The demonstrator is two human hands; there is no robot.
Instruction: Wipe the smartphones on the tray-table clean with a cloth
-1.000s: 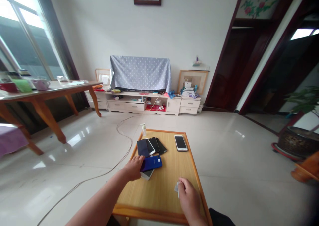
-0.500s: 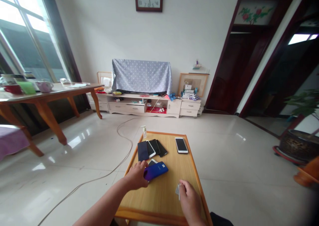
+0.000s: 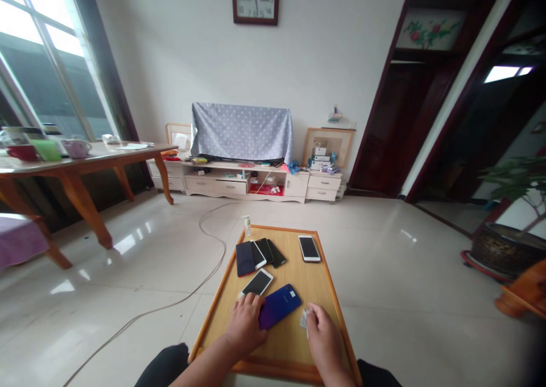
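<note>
My left hand (image 3: 246, 324) grips the left end of a blue-purple phone (image 3: 281, 306), its back facing up and a small white label near its far corner. In my right hand (image 3: 325, 338), closed fingers pinch a small pale, crumpled-looking piece (image 3: 303, 319) that I cannot identify. Both hands are over the near half of a small wooden table (image 3: 284, 350). A white-framed phone (image 3: 258, 282) lies just beyond my left fingers. Farther back, a dark phone with a red edge (image 3: 244, 260) overlaps a fanned row of phones (image 3: 276, 253). Another white phone (image 3: 309, 248) lies at the far right.
A small pump bottle (image 3: 247, 225) stands at the table's far left corner. A thin cable (image 3: 170, 304) runs across the floor on the left. Beyond are a larger table with cups (image 3: 140, 150), a low cabinet (image 3: 230, 187) and a potted plant (image 3: 512, 245).
My left hand has drawn the blue phone nearer and to the right, uncovering the white-framed phone that was partly under it. My right hand stays nearly in place with the pale piece.
</note>
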